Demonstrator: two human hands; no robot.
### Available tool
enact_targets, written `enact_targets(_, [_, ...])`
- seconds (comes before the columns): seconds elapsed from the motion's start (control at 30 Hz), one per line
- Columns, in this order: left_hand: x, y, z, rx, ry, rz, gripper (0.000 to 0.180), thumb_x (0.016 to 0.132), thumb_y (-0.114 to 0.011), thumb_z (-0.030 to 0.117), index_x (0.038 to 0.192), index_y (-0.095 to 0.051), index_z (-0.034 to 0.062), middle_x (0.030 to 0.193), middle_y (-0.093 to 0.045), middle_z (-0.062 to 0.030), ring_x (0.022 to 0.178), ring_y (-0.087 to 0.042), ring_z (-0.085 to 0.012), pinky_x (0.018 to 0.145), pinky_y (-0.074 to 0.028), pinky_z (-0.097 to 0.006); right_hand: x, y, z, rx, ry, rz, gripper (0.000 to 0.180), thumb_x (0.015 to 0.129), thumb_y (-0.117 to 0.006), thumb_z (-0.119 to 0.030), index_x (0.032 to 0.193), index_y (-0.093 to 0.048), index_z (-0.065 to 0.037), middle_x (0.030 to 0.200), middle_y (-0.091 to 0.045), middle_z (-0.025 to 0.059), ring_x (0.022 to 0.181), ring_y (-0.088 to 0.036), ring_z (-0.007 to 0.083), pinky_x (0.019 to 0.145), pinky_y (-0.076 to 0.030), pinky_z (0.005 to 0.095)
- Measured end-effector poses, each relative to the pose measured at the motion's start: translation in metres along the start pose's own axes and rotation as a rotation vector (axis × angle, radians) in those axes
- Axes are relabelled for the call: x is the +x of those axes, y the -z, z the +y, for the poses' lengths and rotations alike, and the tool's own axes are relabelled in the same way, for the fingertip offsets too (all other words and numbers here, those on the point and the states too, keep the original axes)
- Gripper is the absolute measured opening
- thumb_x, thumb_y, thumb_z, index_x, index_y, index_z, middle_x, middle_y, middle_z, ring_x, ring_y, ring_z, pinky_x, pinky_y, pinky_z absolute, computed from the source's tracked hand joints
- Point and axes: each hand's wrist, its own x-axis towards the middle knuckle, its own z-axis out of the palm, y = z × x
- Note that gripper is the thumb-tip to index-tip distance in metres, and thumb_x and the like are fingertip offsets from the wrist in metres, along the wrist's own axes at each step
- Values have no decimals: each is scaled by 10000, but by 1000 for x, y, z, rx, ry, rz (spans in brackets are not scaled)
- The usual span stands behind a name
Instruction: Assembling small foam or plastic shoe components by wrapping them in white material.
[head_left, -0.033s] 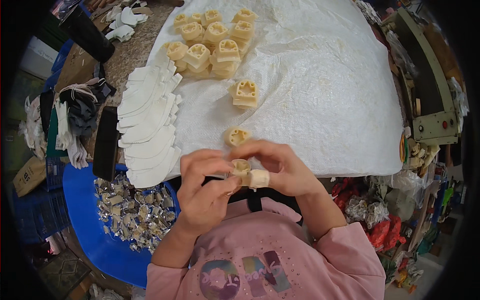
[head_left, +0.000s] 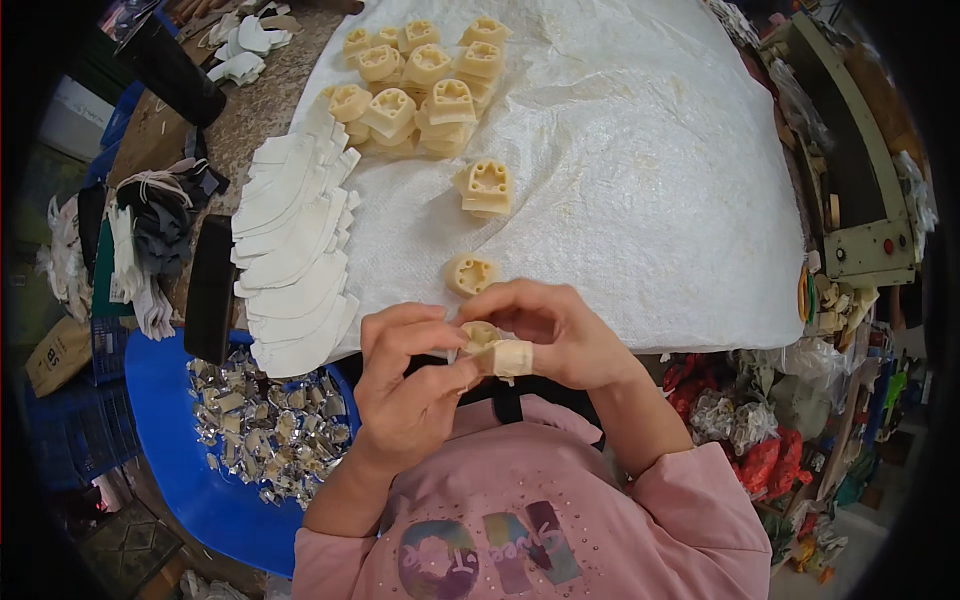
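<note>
My left hand point(head_left: 405, 385) and my right hand point(head_left: 560, 335) meet at the near edge of the table, both pinching one small cream plastic part point(head_left: 480, 334). A pale tape wrap point(head_left: 512, 357) covers my right thumb. Just beyond my fingers a round cream part point(head_left: 470, 273) lies on the white woven cloth point(head_left: 650, 180). A squarer cream part point(head_left: 485, 188) sits farther out, and a pile of similar cream parts point(head_left: 420, 75) is heaped at the far edge.
A fanned stack of white curved pieces point(head_left: 295, 260) lies along the cloth's left side, beside a black block point(head_left: 210, 290). A blue tub point(head_left: 170, 440) with several silvery metal bits point(head_left: 255, 425) stands at my lower left. A green machine point(head_left: 860, 200) borders the right.
</note>
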Motion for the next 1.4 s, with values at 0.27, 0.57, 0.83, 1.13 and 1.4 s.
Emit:
enact_targets(0.27, [-5, -3, -2, -842, 575, -136, 652, 922, -497, 438, 1377, -381, -14, 1315, -406, -159, 1152, -433, -206, 949, -361, -341, 2, 0, -2, -442, 367, 80, 483, 686, -765, -57, 1129, -573, -62, 990, -633, 104, 905, -617, 252, 810, -486, 339])
enact_targets(0.57, [-11, -12, 11, -887, 820, -133, 599, 906, -403, 278, 1387, -214, -26, 1185, -469, -129, 995, -516, -162, 875, -428, -293, -2, -28, 25, -420, 522, 300, 358, 813, -681, -153, 1145, -566, -88, 1136, -533, 111, 976, -519, 241, 843, -440, 336])
enact_targets(0.83, [-8, -25, 23, -687, 549, -64, 820, 936, -288, 578, 1403, -141, -80, 1359, -316, -199, 1223, -389, -229, 1023, -314, -337, 6, -20, 8, 145, -105, -41, 230, 936, -522, -273, 962, -580, -52, 841, -578, 52, 512, -526, 65, 400, -466, 178])
enact_targets(1.13, [-9, -31, 16, -525, 499, 58, 541, 984, -301, 385, 1276, -338, -69, 1176, -448, -169, 985, -510, -176, 859, -409, -279, 6, -36, 35, -146, 394, 113, 233, 917, -523, -153, 1116, -534, -34, 967, -563, 105, 922, -507, 225, 841, -394, 326])
enact_targets(1.4, [-3, -34, 18, -500, 503, 165, 401, 930, -343, 166, 1282, -312, -24, 1148, -436, -115, 943, -480, -137, 857, -392, -261, 6, -41, 36, -256, 532, 187, 335, 914, -456, -113, 1235, -485, -19, 1095, -526, 155, 970, -504, 296, 889, -392, 355])
